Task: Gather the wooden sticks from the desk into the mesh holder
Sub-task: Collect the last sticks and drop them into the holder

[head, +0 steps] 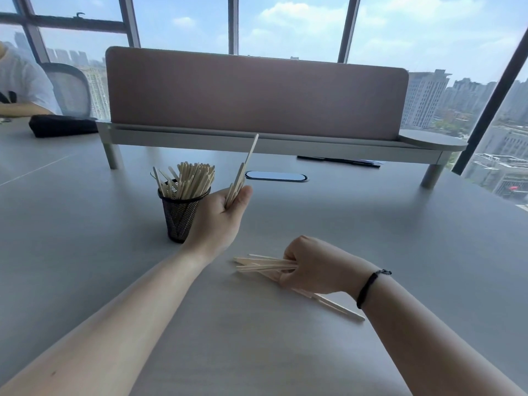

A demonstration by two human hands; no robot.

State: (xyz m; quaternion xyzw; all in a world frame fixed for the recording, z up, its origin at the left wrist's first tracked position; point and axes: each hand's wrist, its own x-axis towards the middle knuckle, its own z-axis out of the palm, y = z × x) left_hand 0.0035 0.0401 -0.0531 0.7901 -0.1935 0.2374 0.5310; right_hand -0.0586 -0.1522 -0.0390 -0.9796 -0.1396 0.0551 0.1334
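Wooden sticks (187, 180) are standing bunched in the black mesh holder (179, 214), just left of the left hand (221, 218), which is pinching a small upright bundle (241, 174). The right hand (314, 265) is closing around more sticks (263, 264) lying flat on the grey desk (371, 224).

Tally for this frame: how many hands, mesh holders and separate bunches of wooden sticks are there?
Hands: 2, left and right
Mesh holder: 1
Stick bunches: 3, in holder, in left hand, under right hand on desk
Total: 6
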